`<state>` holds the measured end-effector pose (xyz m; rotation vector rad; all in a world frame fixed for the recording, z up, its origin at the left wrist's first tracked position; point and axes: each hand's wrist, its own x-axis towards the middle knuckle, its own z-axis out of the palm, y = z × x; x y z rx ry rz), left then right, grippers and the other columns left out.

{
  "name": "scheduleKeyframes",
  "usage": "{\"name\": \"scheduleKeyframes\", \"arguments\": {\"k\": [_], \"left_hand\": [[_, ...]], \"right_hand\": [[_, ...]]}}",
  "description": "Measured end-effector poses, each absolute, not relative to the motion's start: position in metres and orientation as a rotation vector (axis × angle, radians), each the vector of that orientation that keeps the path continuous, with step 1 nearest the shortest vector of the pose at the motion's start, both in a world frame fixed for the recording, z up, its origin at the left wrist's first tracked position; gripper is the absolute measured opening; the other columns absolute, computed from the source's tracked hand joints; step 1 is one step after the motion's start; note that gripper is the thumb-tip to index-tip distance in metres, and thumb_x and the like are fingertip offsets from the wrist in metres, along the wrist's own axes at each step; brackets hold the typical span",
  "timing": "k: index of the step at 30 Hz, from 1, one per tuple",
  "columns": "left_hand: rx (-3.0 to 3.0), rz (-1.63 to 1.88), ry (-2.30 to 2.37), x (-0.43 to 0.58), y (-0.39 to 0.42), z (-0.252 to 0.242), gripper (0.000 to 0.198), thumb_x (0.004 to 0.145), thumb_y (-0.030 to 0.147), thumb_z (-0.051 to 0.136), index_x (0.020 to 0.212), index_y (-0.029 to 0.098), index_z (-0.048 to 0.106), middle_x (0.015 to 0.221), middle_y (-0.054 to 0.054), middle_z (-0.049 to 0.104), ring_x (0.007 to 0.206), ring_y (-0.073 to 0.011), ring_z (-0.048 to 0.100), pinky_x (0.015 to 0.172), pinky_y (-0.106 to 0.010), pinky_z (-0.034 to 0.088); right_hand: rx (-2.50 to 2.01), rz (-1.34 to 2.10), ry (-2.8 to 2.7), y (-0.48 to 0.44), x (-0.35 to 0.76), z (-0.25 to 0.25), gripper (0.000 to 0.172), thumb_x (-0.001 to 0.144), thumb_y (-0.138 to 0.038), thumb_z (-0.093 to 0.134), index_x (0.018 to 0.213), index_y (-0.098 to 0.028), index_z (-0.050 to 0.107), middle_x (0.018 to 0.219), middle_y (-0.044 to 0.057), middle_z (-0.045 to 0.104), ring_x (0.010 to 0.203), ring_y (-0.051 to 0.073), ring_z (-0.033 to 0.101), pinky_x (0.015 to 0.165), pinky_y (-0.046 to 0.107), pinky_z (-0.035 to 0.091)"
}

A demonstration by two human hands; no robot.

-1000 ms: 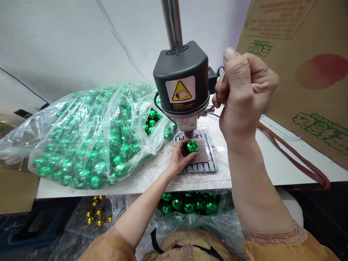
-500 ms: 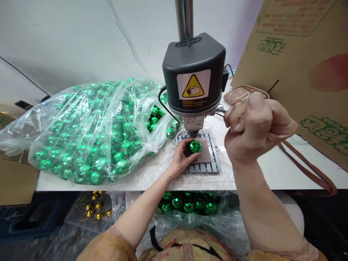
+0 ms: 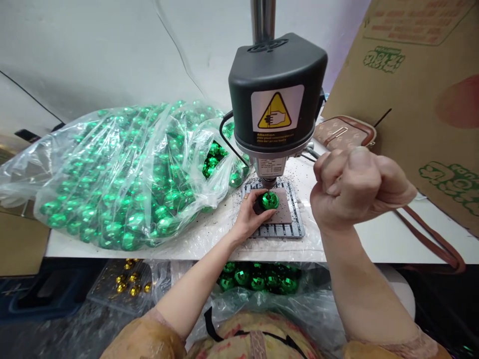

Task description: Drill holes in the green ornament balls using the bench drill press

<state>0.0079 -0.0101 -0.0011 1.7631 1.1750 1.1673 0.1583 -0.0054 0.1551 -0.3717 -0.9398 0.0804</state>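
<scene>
A shiny green faceted ball (image 3: 270, 200) stands on a brownish pad (image 3: 285, 212) under the drill press (image 3: 277, 94). My left hand (image 3: 250, 215) curls its thumb and fingers round the ball's left side, steadying it against the pad. Straight above, the thin drill bit (image 3: 268, 191) reaches down to the ball's top; whether it has entered the ball I cannot tell. Over on the right, my right hand (image 3: 346, 187) is a closed fist round the end of the press's metal lever (image 3: 312, 151), most of which the fingers hide.
A clear plastic bag (image 3: 123, 174) full of green balls covers the table's left side. More green balls (image 3: 258, 276) lie below the front edge, beside gold balls (image 3: 132, 279). A handbag (image 3: 346, 130) and a large carton (image 3: 422, 99) stand right. Dark shavings dot the slotted base (image 3: 299, 227).
My right fist has come down a little with the lever, showing more of the handbag behind it. My left hand keeps its hold on the ball. The view has shifted slightly.
</scene>
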Motion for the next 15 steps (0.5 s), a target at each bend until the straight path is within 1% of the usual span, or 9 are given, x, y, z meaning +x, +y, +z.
{"name": "scheduleKeyframes", "arguments": {"k": [4, 7, 12, 15], "left_hand": [[1.759, 1.163, 1.177, 0.008, -0.010, -0.001, 0.054, 0.079, 0.039, 0.082, 0.125, 0.023, 0.059, 0.122, -0.009, 0.066, 0.116, -0.0274, 0.062, 0.103, -0.044, 0.048], [1.754, 1.158, 1.173, 0.008, -0.010, -0.001, 0.055, 0.079, 0.038, 0.082, 0.125, 0.022, 0.058, 0.123, -0.009, 0.065, 0.116, -0.0272, 0.062, 0.103, -0.043, 0.049], [1.742, 1.154, 1.180, 0.008, -0.010, -0.001, 0.055, 0.079, 0.040, 0.082, 0.126, 0.023, 0.058, 0.124, -0.010, 0.065, 0.117, -0.0272, 0.062, 0.103, -0.042, 0.049], [1.745, 1.158, 1.184, 0.008, -0.011, 0.000, 0.055, 0.079, 0.040, 0.082, 0.126, 0.023, 0.059, 0.124, -0.009, 0.064, 0.117, -0.0269, 0.062, 0.103, -0.042, 0.049]], "right_hand": [[-0.398, 0.082, -0.947, -0.009, 0.159, 0.150, 0.045, 0.079, -0.012, 0.054, 0.055, -0.017, 0.017, 0.044, -0.006, 0.018, 0.039, 0.005, 0.023, 0.039, 0.025, 0.024], [-0.337, 0.062, -0.939, -0.008, 0.159, 0.148, 0.044, 0.076, -0.007, 0.053, 0.057, -0.016, 0.015, 0.044, -0.007, 0.017, 0.038, 0.004, 0.022, 0.040, 0.024, 0.024], [-0.262, 0.028, -0.982, -0.003, 0.160, 0.146, 0.049, 0.080, -0.010, 0.054, 0.057, -0.017, 0.012, 0.042, -0.008, 0.016, 0.036, 0.004, 0.019, 0.038, 0.023, 0.025], [-0.228, 0.013, -1.017, -0.001, 0.162, 0.140, 0.048, 0.081, -0.010, 0.054, 0.057, -0.017, 0.014, 0.042, -0.008, 0.016, 0.035, 0.003, 0.019, 0.038, 0.023, 0.026]]}}
